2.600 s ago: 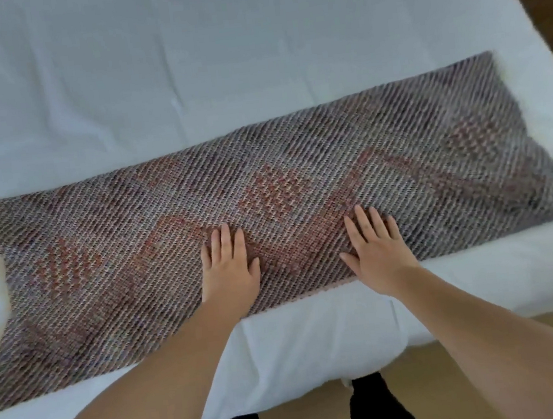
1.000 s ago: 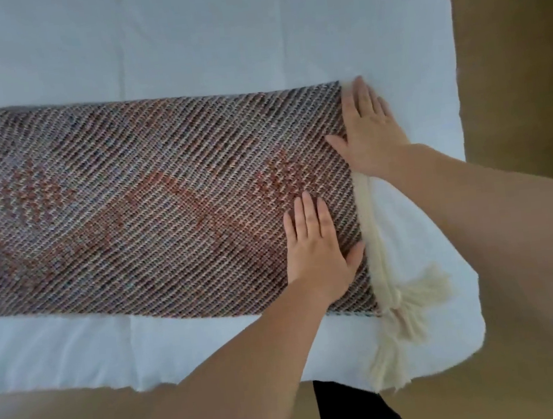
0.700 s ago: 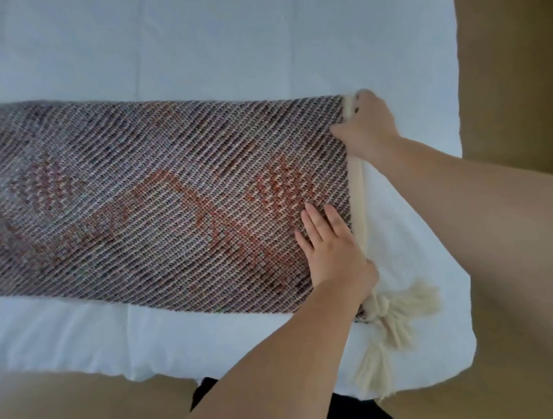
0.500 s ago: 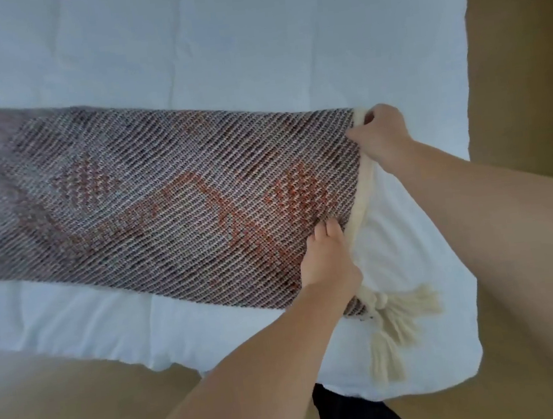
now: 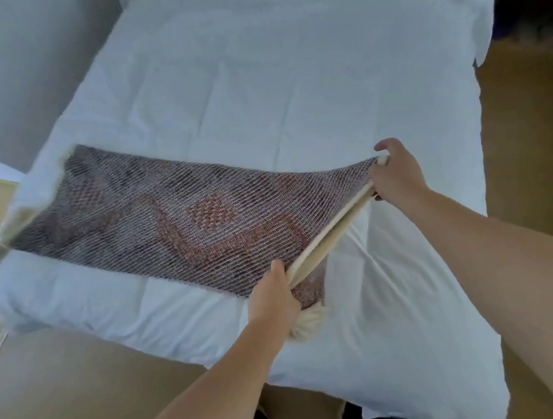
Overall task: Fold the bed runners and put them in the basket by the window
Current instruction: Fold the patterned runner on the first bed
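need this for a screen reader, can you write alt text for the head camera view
Two bare hands lift one short end of a woven grey and rust-red bed runner off a white bed: the left hand grips the near corner, the right hand the far corner. A cream tassel hangs below the left hand.

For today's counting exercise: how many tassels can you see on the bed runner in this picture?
1. A cream tassel hangs at the runner's near right corner, just below the left hand. The far right corner is covered by the right hand, and the left end is blurred, so others may be hidden.
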Action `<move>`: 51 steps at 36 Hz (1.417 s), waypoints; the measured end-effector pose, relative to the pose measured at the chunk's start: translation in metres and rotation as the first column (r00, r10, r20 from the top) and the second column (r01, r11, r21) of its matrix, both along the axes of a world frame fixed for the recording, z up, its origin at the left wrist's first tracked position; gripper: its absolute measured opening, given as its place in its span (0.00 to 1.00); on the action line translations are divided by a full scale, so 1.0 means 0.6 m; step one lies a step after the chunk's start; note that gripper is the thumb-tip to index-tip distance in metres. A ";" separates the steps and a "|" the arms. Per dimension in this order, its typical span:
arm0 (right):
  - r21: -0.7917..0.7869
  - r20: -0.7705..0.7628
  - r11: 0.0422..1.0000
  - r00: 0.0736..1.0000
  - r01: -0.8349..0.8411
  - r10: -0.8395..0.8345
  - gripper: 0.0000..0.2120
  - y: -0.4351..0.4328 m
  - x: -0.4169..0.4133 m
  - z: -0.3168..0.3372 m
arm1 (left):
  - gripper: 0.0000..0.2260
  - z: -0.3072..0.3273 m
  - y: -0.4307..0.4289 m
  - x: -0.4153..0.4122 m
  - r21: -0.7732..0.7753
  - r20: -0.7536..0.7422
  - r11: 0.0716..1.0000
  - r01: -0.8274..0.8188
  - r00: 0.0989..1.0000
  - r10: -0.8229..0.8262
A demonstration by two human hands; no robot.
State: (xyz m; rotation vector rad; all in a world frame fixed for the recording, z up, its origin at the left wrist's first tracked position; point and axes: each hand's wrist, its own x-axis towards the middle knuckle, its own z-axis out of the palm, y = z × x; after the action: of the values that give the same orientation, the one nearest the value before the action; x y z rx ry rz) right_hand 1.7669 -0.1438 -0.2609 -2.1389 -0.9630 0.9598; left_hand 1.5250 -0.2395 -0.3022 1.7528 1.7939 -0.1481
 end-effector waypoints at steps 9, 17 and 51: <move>0.110 -0.105 0.988 0.990 0.110 -0.098 0.09 -0.019 -0.179 0.131 | 0.07 0.115 0.002 -0.214 0.096 0.108 0.992 -0.084 0.991 0.074; 0.173 -0.291 0.961 0.944 0.214 -0.157 0.07 -0.023 -0.329 0.203 | 0.05 0.186 0.017 -0.403 0.199 0.199 0.977 -0.073 0.980 0.033; 0.295 0.264 0.883 0.919 -0.366 0.292 0.06 0.188 -0.528 0.245 | 0.09 0.230 0.127 -0.621 0.323 0.136 0.900 -0.293 0.955 0.262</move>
State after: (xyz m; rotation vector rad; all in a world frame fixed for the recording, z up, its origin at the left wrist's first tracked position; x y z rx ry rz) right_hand 1.4503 -0.0309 -0.1141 -1.8393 -1.5224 0.6583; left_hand 1.1522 -0.1633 -0.1639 1.6689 2.0724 0.3760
